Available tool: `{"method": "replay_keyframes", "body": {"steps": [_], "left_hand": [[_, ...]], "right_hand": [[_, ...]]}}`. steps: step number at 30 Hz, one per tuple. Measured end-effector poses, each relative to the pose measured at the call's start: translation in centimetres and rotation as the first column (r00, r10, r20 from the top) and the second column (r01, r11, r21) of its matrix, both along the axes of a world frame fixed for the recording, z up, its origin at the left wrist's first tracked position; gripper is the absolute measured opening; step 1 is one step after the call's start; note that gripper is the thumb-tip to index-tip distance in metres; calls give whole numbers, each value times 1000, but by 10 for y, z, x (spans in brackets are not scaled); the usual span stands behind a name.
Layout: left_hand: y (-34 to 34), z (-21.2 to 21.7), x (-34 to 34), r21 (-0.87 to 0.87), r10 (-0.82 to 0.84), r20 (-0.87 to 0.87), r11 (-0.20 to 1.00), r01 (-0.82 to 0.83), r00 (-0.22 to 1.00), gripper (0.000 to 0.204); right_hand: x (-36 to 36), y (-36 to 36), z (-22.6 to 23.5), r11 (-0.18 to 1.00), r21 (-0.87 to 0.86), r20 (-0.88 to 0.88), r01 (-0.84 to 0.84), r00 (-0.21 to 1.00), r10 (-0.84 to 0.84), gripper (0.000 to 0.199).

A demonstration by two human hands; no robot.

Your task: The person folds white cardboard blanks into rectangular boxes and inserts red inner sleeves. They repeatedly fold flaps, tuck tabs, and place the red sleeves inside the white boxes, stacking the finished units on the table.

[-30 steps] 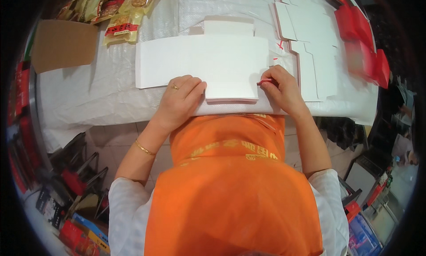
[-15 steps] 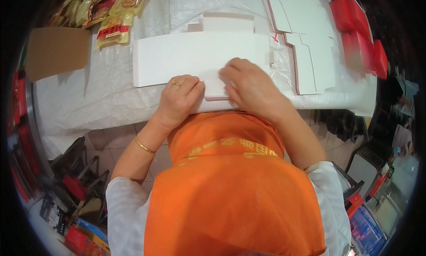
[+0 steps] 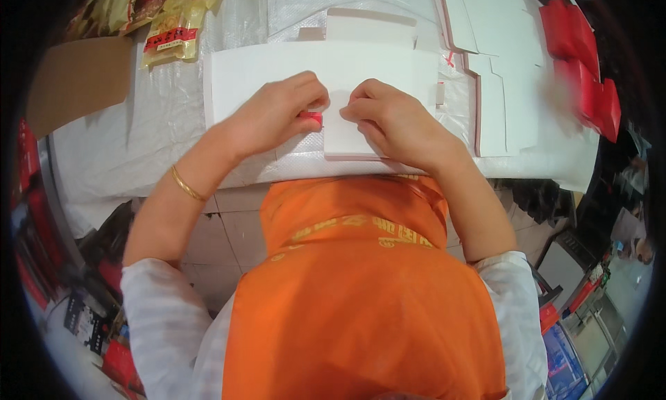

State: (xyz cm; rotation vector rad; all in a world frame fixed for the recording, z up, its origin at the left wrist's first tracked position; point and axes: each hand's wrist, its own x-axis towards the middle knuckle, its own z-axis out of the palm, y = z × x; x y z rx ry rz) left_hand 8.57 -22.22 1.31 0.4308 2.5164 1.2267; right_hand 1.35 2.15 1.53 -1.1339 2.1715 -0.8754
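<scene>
An unfolded cardboard box (image 3: 260, 67), white on its upper side, lies flat on the table in front of me. My left hand (image 3: 288, 112) is closed at the near edge of its left panel, where the fingers pinch a small piece that shows red. My right hand (image 3: 388, 119) has its fingers bent and pressed together over the box's near flap, close to that flap's left edge. The fingertips of both hands face each other with a small gap between them. Whatever lies under the right fingers is hidden.
More white flat box blanks (image 3: 510, 115) lie stacked at the right, and red packets (image 3: 590, 95) sit beyond them. Clear food packets (image 3: 173, 39) lie at the far left beside a brown cardboard piece (image 3: 83, 84). A white woven sheet (image 3: 159, 154) covers the table.
My left hand has moved up and turned inward, and a red piece now shows at its fingers. My right hand has drawn its fingers together. The view has shifted slightly.
</scene>
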Motion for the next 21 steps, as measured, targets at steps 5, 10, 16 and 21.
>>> {"method": "replay_keyframes", "body": {"steps": [5,10,16,21], "left_hand": [[-6,-2,-20,-15,-130,107,991,132,986,26],[-3,1,-26,-53,-142,72,988,146,987,29],[0,-2,-17,-57,-90,5,994,90,996,29],[-8,2,5,32,59,-110,998,-56,992,31]], "right_hand": [[-6,0,3,1000,24,120,-4,993,1,21],[-2,6,-5,992,-124,61,-21,998,29,34],[36,1,15,993,-116,-216,21,975,-46,67],[60,-7,4,1000,30,-426,2,905,11,17]]}}
